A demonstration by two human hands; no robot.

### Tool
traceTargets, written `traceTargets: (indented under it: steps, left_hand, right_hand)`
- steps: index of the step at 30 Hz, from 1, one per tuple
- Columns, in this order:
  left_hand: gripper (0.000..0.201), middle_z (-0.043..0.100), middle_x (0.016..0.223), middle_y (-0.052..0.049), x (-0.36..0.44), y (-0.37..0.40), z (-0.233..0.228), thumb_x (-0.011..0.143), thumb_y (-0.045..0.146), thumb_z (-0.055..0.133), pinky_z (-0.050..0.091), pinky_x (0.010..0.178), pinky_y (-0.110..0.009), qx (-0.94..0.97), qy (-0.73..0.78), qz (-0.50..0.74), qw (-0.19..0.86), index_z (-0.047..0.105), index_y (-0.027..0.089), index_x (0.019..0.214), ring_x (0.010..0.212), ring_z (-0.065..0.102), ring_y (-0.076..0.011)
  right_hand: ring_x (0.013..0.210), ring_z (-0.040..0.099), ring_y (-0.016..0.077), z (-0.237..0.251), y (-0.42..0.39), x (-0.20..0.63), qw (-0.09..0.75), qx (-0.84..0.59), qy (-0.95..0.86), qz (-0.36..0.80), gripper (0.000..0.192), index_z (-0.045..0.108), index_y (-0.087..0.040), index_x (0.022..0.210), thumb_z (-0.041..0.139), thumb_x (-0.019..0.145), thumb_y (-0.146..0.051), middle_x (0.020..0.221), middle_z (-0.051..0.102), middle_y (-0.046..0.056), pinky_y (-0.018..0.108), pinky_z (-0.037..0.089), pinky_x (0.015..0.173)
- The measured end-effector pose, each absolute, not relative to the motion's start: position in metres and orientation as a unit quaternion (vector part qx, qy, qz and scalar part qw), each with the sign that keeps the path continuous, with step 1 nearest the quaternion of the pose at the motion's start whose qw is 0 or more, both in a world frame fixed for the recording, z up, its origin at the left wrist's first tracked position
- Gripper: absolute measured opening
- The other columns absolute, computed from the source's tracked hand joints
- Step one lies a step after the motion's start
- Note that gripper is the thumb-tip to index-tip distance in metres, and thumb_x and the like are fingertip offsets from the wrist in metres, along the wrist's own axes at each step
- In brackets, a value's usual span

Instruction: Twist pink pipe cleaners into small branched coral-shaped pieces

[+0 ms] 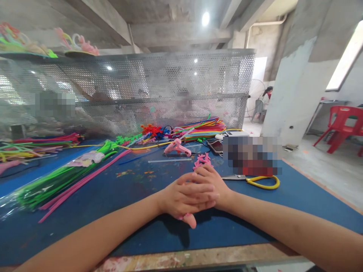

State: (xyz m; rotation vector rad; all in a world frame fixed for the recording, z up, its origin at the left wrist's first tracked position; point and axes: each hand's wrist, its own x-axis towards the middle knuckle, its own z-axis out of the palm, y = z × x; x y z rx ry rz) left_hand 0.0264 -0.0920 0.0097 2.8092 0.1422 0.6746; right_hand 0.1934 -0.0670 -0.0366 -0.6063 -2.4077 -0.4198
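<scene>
Left hand (181,198) lies over the right hand (211,181), both low above the blue table (127,219), fingers pressed together and overlapping, palms clasped. Pink bit pokes out under the left fingers at the near edge, looks like a pink pipe cleaner piece (183,216); cannot tell how it is gripped or which hand has it. Both forearms come in from the near table edge and meet at the middle.

Just beyond the right hand: small pink twisted shape (202,160) lying flat on the mat, close to the knuckles but apart. Right of the hands: yellow-handled scissors (261,183), flat, blades pointing toward the hands, near but not touching. Farther beyond the hands: pink glue gun (178,147) lying on its side, with a clear glue stick (169,160) between it and the hands. Phone (216,146) lies right of the glue gun.

Left of the hands: long bag of green pipe cleaners (61,177) lying diagonally, pink pipe cleaners (82,183) alongside it on the hand side, well apart from the left hand. Far side of the table: piles of mixed coloured pipe cleaners (202,126) against a perforated metal screen (159,87). Far right, off the table: red plastic chair (342,126) on the floor.
</scene>
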Motion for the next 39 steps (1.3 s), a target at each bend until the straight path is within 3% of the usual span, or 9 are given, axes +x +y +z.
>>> traceTargets:
  steps: [8, 13, 17, 22, 26, 28, 31, 34, 39]
  left_hand:
    - [0.043, 0.059, 0.114, 0.0, 0.032, -0.102, 0.028, 0.067, 0.057, 0.06, 0.04, 0.096, -0.03, 0.936, 0.149, 0.096, 0.306, 0.064, 0.037, 0.105, 0.101, 0.061, -0.023]
    - [0.035, 0.061, 0.11, -0.001, 0.035, -0.105, 0.028, 0.079, 0.052, 0.049, 0.047, 0.089, -0.028, 0.934, 0.099, 0.144, 0.311, 0.065, 0.034, 0.105, 0.1, 0.061, -0.0222]
    - [0.04, 0.065, 0.105, -0.003, 0.039, -0.111, 0.031, 0.067, 0.059, 0.059, 0.052, 0.078, -0.032, 0.93, 0.128, 0.16, 0.304, 0.069, 0.033, 0.097, 0.097, 0.062, -0.0285]
    - [0.05, 0.067, 0.102, -0.006, 0.04, -0.113, 0.028, 0.062, 0.067, 0.056, 0.049, 0.086, -0.032, 0.933, 0.142, 0.15, 0.296, 0.072, 0.029, 0.091, 0.099, 0.062, -0.0282]
    - [0.067, 0.072, 0.077, -0.007, 0.038, -0.111, 0.013, 0.075, 0.073, 0.024, 0.029, 0.105, -0.038, 0.935, 0.126, 0.208, 0.258, 0.072, 0.026, 0.068, 0.092, 0.065, -0.0251]
    - [0.078, 0.064, 0.049, -0.007, 0.04, -0.109, 0.006, 0.077, 0.071, 0.008, 0.025, 0.106, -0.04, 0.89, 0.19, 0.308, 0.276, 0.063, 0.026, 0.045, 0.086, 0.065, -0.0246]
    - [0.075, 0.039, 0.027, -0.004, 0.047, -0.103, 0.0, 0.078, 0.071, 0.013, 0.038, 0.094, -0.037, 0.739, 0.317, 0.458, 0.379, 0.044, 0.025, 0.028, 0.074, 0.065, -0.0228]
    - [0.072, 0.023, 0.024, 0.002, 0.054, -0.093, -0.002, 0.076, 0.073, 0.022, 0.045, 0.081, -0.034, 0.603, 0.341, 0.525, 0.494, 0.036, 0.023, 0.026, 0.048, 0.057, -0.0165]
    - [0.071, 0.019, 0.022, 0.006, 0.057, -0.086, 0.0, 0.076, 0.072, 0.024, 0.046, 0.068, -0.03, 0.519, 0.306, 0.541, 0.587, 0.03, 0.021, 0.027, 0.025, 0.027, -0.0051]
  right_hand:
    - [0.084, 0.044, 0.0179, -0.038, -0.068, 0.192, 0.317, -0.168, -0.913, -0.193, 0.008, 0.059, -0.024, 0.084, 0.051, 0.086, -0.022, 0.08, 0.061, -0.001, 0.038, 0.031, 0.082]
    - [0.083, 0.045, 0.0174, -0.036, -0.07, 0.193, 0.325, -0.157, -0.912, -0.195, 0.011, 0.059, -0.024, 0.09, 0.049, 0.087, -0.024, 0.076, 0.06, 0.0, 0.037, 0.031, 0.082]
    - [0.082, 0.046, 0.0166, -0.033, -0.07, 0.193, 0.313, -0.154, -0.914, -0.206, 0.015, 0.059, -0.024, 0.094, 0.045, 0.09, -0.023, 0.077, 0.061, 0.0, 0.037, 0.03, 0.082]
    - [0.082, 0.046, 0.0164, -0.038, -0.068, 0.191, 0.317, -0.153, -0.917, -0.187, 0.012, 0.06, -0.022, 0.084, 0.048, 0.087, -0.022, 0.076, 0.062, 0.0, 0.036, 0.03, 0.084]
    - [0.082, 0.048, 0.0168, -0.041, -0.068, 0.189, 0.323, -0.173, -0.918, -0.151, 0.013, 0.06, -0.02, 0.073, 0.054, 0.084, -0.024, 0.075, 0.063, 0.001, 0.037, 0.03, 0.085]
    - [0.082, 0.05, 0.0168, -0.041, -0.068, 0.188, 0.327, -0.196, -0.915, -0.127, 0.014, 0.063, -0.021, 0.079, 0.052, 0.086, -0.026, 0.079, 0.065, 0.002, 0.036, 0.031, 0.083]
    - [0.085, 0.053, 0.0171, -0.038, -0.068, 0.186, 0.329, -0.222, -0.914, -0.086, 0.019, 0.064, -0.021, 0.083, 0.048, 0.088, -0.029, 0.09, 0.066, 0.004, 0.033, 0.034, 0.077]
    - [0.088, 0.055, 0.0168, -0.035, -0.067, 0.184, 0.322, -0.24, -0.915, -0.041, 0.022, 0.065, -0.019, 0.084, 0.046, 0.089, -0.031, 0.09, 0.066, 0.005, 0.03, 0.035, 0.076]
    - [0.088, 0.057, 0.0164, -0.032, -0.067, 0.184, 0.297, -0.224, -0.928, -0.007, 0.021, 0.066, -0.02, 0.083, 0.047, 0.089, -0.026, 0.08, 0.068, 0.003, 0.029, 0.035, 0.079]
